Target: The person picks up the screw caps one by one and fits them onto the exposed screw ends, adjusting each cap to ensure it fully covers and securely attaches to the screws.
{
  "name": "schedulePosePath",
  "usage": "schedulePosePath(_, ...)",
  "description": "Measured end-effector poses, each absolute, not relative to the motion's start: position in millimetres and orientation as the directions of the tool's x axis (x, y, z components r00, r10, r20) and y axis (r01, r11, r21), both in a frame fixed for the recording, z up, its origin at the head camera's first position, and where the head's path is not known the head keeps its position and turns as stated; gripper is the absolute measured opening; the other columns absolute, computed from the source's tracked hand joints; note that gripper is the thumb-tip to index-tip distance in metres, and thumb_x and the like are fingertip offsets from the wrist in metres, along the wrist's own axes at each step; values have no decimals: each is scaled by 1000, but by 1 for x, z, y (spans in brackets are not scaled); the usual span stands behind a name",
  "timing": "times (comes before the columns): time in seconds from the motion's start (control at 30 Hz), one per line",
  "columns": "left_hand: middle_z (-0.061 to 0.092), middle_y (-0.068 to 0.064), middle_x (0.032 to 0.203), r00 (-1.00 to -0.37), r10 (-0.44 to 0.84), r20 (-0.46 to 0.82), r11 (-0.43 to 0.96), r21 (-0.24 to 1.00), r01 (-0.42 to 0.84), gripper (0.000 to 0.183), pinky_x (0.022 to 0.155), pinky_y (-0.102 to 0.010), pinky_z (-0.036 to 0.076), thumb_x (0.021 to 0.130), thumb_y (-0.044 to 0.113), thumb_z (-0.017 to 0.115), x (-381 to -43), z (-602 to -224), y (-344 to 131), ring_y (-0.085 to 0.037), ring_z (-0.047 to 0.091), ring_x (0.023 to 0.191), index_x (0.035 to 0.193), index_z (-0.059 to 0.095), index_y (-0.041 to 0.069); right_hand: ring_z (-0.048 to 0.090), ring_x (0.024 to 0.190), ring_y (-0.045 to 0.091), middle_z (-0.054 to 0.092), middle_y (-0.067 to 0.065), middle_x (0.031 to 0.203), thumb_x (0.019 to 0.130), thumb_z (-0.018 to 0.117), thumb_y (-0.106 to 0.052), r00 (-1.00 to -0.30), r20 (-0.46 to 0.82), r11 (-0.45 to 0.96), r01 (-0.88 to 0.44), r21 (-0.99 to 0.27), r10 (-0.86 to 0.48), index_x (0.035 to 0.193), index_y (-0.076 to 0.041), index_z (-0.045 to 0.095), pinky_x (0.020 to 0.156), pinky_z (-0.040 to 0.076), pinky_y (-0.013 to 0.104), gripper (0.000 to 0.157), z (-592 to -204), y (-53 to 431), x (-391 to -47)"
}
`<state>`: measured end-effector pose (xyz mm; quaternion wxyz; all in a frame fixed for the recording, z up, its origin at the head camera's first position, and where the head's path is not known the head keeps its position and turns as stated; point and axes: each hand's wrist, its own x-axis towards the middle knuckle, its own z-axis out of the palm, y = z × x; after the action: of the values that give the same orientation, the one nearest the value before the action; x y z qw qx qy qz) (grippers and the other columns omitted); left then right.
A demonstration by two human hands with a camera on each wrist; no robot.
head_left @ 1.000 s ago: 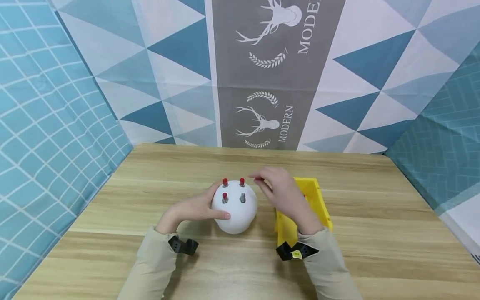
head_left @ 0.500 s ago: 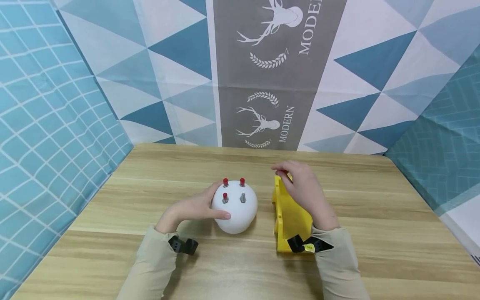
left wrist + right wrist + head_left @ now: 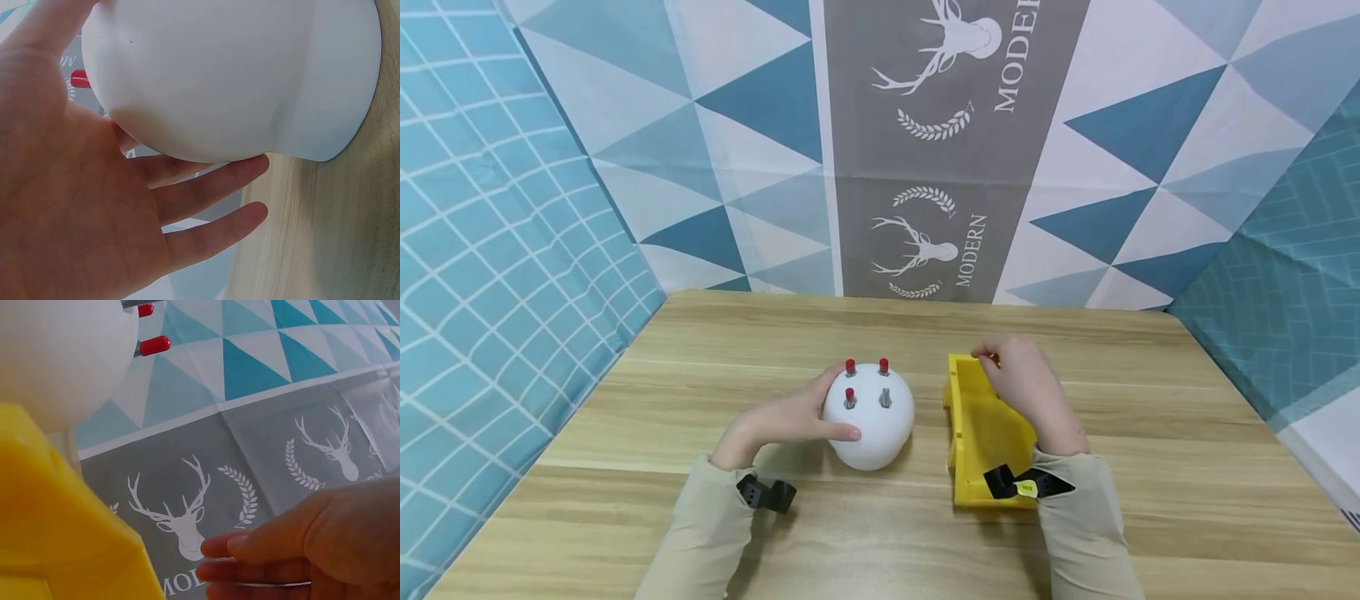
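Observation:
A white rounded dome (image 3: 868, 429) stands on the table with toggle switches on top. Red caps (image 3: 883, 367) cover three levers; the front right lever (image 3: 886, 397) is bare metal. My left hand (image 3: 793, 412) holds the dome from its left side, thumb across the front, as the left wrist view also shows with the palm (image 3: 81, 187) beside it. Over the far end of a yellow bin (image 3: 996, 433) hovers my right hand (image 3: 1026, 383). In the right wrist view its thumb and fingers (image 3: 269, 547) are close together, and nothing shows between them.
The bin sits right of the dome, a short gap away, and the right forearm covers part of its inside. Beneath lies a wood-grain table (image 3: 737, 333). Patterned cloth walls (image 3: 925, 167) rise along the back and both sides.
My right hand has moved from beside the dome's switches rightward to over the yellow bin. The left hand and the dome have stayed in place.

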<state>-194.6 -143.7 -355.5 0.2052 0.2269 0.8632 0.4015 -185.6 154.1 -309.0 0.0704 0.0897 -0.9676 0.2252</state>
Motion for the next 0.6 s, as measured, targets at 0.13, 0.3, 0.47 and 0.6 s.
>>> schedulePosePath(0.13, 35, -7, 136, -813, 555, -176, 572, 791, 219, 98, 99, -46, 36, 74, 38, 73, -194, -355, -143, -24, 37, 123, 145, 11, 13, 52, 65, 19, 65, 17, 101, 92, 50, -10, -988, 116, 899, -145, -414, -106, 105, 0, 65, 60, 45, 30, 23, -313, 155, -188)
schedulePosePath(0.3, 36, -7, 136, -815, 552, -176, 577, 786, 221, 98, 99, -46, 36, 74, 38, 73, -194, -355, -144, -24, 37, 122, 145, 11, 14, 43, 54, 16, 52, 7, 62, 93, 46, -9, -996, 34, 902, -87, -423, -81, 82, 1, 65, 52, 37, 27, 24, -318, 154, -189)
schedulePosePath(0.47, 37, -6, 134, -815, 553, -171, 582, 780, 231, 97, 98, -45, 37, 74, 38, 73, -194, -355, -143, -24, 39, 121, 144, 12, 13, 33, 47, 12, 30, -1, 51, 93, 43, -8, -998, -18, 904, -44, -424, -58, 57, -8, 42, 46, 29, 23, 36, -322, 154, -191)
schedulePosePath(0.6, 38, -6, 134, -814, 556, -166, 580, 779, 237, 97, 98, -45, 38, 73, 38, 74, -194, -354, -143, -24, 39, 120, 144, 12, 13, 36, 51, 14, 33, 2, 57, 95, 38, -11, -996, -81, 921, 8, -389, -25, 62, -8, 42, 48, 31, 24, 33, -325, 155, -192)
